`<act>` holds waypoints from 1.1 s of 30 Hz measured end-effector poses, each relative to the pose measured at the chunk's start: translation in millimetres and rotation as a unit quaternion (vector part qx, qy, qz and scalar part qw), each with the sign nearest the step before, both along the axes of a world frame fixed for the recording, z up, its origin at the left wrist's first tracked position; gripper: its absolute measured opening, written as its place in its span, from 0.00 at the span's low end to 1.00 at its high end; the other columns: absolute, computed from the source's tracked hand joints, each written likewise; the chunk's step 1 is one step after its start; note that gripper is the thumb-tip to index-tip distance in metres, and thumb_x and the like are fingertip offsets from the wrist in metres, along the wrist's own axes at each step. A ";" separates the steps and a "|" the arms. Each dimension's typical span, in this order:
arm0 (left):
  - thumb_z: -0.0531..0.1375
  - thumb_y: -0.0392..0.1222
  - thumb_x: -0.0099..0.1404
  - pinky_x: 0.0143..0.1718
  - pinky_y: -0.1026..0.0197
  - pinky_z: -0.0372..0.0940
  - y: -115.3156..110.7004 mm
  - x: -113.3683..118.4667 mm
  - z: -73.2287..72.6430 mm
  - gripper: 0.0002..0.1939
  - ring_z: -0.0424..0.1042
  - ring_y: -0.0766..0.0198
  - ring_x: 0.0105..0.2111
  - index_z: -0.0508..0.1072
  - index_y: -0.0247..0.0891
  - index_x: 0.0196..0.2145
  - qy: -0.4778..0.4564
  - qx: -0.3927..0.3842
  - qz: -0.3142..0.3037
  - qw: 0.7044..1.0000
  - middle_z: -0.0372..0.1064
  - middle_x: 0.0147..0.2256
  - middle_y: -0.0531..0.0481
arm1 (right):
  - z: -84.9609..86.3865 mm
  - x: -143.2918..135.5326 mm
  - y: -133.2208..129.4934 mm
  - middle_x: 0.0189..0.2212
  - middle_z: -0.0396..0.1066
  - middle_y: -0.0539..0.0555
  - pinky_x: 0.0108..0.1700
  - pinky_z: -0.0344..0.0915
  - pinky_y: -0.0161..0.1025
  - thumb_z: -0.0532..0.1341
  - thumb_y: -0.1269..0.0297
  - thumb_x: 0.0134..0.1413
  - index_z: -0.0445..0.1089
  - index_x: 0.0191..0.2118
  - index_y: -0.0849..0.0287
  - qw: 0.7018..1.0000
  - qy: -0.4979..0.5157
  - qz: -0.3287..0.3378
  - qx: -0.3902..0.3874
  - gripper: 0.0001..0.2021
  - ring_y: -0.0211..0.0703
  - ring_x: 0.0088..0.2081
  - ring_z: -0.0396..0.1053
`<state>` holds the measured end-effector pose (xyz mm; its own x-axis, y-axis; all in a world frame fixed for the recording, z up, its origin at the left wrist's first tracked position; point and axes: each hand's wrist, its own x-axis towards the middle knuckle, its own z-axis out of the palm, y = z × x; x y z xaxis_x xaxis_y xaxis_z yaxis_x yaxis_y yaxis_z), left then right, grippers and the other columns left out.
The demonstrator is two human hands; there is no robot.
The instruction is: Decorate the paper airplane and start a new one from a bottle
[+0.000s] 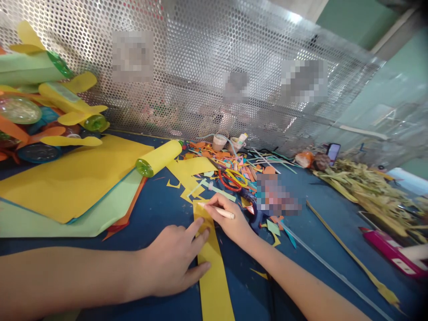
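Note:
My right hand (232, 220) is closed around a white pen (226, 213), its tip at the far end of a long yellow paper strip (214, 276). The strip lies on the blue table and runs toward me. My left hand (172, 258) presses the strip's left side with its fingers spread and stretched out. Beyond the strip lie yellow paper offcuts (182, 169). A green bottle wrapped in yellow paper (163, 156) lies on its side to the upper left. Red-handled scissors (229, 182) and yellow-handled scissors (239, 177) rest among colored scraps beyond my right hand.
Stacked colored sheets (80, 178) and paper-covered bottle models (63, 100) occupy the left. A perforated metal screen (200, 58) stands behind. On the right are dry husks (364, 178), a pink power strip-like object (391, 252), a phone (333, 153) and a clear stick (331, 267).

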<state>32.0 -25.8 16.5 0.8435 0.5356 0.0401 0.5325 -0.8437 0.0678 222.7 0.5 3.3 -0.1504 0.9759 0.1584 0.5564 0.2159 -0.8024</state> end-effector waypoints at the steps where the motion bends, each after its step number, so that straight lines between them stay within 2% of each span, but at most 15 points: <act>1: 0.44 0.52 0.66 0.33 0.48 0.70 -0.1 0.0 0.0 0.28 0.73 0.51 0.34 0.59 0.32 0.57 0.001 0.001 0.000 1.000 0.57 0.56 0.34 | 0.1 0.3 0.1 0.23 0.61 0.45 0.26 0.54 0.32 0.56 0.56 0.56 0.62 0.30 0.56 1.000 -0.004 -0.004 0.005 0.09 0.35 0.24 0.58; 12: 0.45 0.52 0.66 0.34 0.48 0.70 -0.7 -0.7 -0.6 0.27 0.73 0.52 0.34 0.60 0.32 0.57 0.004 0.004 -0.001 1.000 0.56 0.57 0.33 | 5.3 1.5 -0.1 0.20 0.56 0.44 0.25 0.52 0.32 0.55 0.61 0.56 0.56 0.25 0.57 0.998 -0.008 -0.032 0.054 0.11 0.34 0.22 0.53; 22: 0.45 0.53 0.66 0.34 0.47 0.70 -0.9 -0.8 0.2 0.28 0.73 0.51 0.35 0.60 0.32 0.56 0.009 0.005 0.001 1.000 0.56 0.57 0.32 | 5.0 6.7 -2.3 0.18 0.48 0.43 0.23 0.47 0.33 0.54 0.63 0.55 0.52 0.24 0.57 0.998 -0.019 -0.047 0.047 0.12 0.34 0.21 0.48; 33: 0.45 0.52 0.66 0.33 0.48 0.70 -1.1 -1.5 -0.5 0.26 0.73 0.52 0.34 0.60 0.33 0.56 -0.004 0.002 0.001 1.000 0.56 0.57 0.33 | 8.8 8.8 -4.9 0.18 0.48 0.43 0.23 0.47 0.33 0.54 0.67 0.52 0.51 0.22 0.56 0.997 -0.029 -0.054 0.050 0.11 0.34 0.21 0.48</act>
<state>30.5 -26.9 16.1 0.8417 0.5377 0.0486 0.5343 -0.8425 0.0686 231.5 -4.4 12.1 -0.0565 0.9665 0.2506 0.6258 0.2298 -0.7453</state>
